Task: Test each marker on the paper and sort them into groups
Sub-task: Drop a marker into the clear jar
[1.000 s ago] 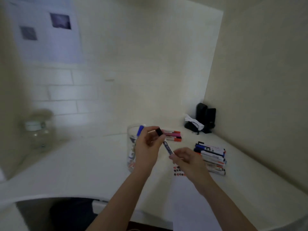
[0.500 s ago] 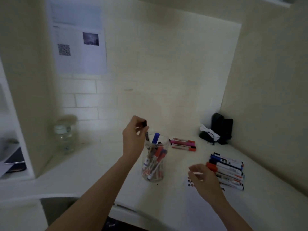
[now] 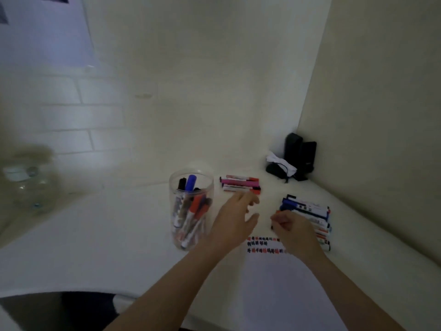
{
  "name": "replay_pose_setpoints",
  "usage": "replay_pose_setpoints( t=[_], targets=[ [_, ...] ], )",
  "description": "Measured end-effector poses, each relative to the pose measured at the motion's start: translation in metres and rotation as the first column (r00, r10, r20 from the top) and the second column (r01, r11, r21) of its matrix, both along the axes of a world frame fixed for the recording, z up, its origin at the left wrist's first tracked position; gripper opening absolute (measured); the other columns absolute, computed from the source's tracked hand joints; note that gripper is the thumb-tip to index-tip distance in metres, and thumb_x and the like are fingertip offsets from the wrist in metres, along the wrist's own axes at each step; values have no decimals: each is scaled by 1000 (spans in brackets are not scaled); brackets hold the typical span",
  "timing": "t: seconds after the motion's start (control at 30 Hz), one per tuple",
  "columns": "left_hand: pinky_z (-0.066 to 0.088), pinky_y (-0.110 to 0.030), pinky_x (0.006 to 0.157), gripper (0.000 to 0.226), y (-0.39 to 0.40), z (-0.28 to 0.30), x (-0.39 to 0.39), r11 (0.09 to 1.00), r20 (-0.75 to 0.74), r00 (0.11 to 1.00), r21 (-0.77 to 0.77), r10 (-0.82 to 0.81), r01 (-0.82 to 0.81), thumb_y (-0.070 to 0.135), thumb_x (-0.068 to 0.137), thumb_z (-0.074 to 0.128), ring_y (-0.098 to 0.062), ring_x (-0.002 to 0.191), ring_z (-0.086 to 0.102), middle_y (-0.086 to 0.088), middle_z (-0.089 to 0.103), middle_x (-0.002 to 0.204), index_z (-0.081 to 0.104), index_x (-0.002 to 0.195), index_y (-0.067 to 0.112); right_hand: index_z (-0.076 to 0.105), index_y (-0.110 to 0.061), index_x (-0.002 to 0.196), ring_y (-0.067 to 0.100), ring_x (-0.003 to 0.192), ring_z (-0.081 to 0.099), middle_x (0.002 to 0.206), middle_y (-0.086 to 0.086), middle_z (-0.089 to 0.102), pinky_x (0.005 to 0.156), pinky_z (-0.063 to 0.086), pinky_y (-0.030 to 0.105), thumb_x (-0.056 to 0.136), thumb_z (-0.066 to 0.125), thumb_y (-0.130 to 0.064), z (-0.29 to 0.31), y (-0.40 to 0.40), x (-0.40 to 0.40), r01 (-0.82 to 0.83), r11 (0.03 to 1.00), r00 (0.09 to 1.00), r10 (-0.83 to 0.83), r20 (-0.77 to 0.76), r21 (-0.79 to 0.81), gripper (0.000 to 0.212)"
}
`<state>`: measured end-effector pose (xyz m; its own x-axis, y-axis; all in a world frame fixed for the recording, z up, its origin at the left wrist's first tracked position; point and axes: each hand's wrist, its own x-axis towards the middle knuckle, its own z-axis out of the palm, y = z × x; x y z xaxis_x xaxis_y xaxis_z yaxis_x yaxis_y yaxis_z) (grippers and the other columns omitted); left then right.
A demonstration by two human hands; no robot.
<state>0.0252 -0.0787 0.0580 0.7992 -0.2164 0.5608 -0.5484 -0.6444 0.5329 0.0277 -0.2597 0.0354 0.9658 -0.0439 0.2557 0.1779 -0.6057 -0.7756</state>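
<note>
The left hand point(image 3: 235, 219) hangs just above the white desk surface point(image 3: 100, 237) with its fingers straight and loosely spread, thumb out toward the right, holding nothing. Just to its left, nearly touching the wrist, stands the clear round plastic jar point(image 3: 191, 211) of mixed markers, upright, with a blue cap and a black cap poking above the rim and red-capped ones leaning lower inside. Beyond its fingertips, a little farther back, lies the small row of pink and red-capped markers point(image 3: 241, 184), side by side on the desk; the fingertips come close to the nearest one, though blur hides whether they touch it.

The right hand point(image 3: 292, 229) sits just to the right of the left one, a narrow strip of desk between them. Its fingers are curled inward, and a small dark tip shows at the thumb side, so it seems to pinch a thin dark marker point(image 3: 272, 226), but the view is too soft to be sure. Directly behind and to the right of this hand, partly covered by its knuckles, lies the larger stack of blue, black and red-capped white markers point(image 3: 307, 209), laid parallel.

Below both hands, toward the body, lies the white sheet of paper point(image 3: 281, 290), with rows of small red and black test marks point(image 3: 262, 246) along its far edge, just under the right wrist.

In the far corner beyond the right hand stand two dark boxy objects point(image 3: 299, 151).
</note>
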Motion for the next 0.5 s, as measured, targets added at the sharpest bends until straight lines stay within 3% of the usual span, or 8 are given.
replay_pose_setpoints(
  t=[0.07,0.13,0.3,0.37,0.5],
  targets=[
    [45,-20,81,28,-3,-39,17,999,-176,983,18,53,-51,18,88,62,-5,92,51,9,50,112,54,114,26,65,-23,93,5,67,61,80,-6,66,54,45,7,92,61,-11,0,-8,10,-17,995,1000,16,-9,-99,13],
    [45,-22,89,29,-2,-64,31,993,-251,961,38,116,-110,17,89,60,-8,102,50,8,49,117,53,115,27,67,-22,101,7,76,63,91,-2,70,65,47,8,92,60,-12,-2,-18,25,-33,978,999,29,-23,-206,15],
    [40,-15,80,16,1,-82,57,985,-243,955,6,169,-173,13,89,58,-9,93,51,7,51,103,58,104,19,63,-14,122,15,104,59,120,5,60,94,45,23,93,56,-10,-6,-23,77,-114,908,993,116,-19,-404,30],
    [39,-13,75,11,1,-85,62,981,-246,952,-27,179,-192,12,88,58,-7,86,51,7,50,98,59,98,18,55,-11,131,21,117,53,132,8,53,101,38,24,96,52,-10,-7,-12,105,-156,849,982,187,12,-505,36],
    [46,-17,75,8,2,-92,66,978,-230,954,-43,191,-206,14,88,60,-5,82,51,8,49,98,59,95,18,34,-15,147,25,134,40,151,7,37,108,35,40,99,43,-14,-21,23,156,-217,713,972,218,-84,-667,50]
  ],
)
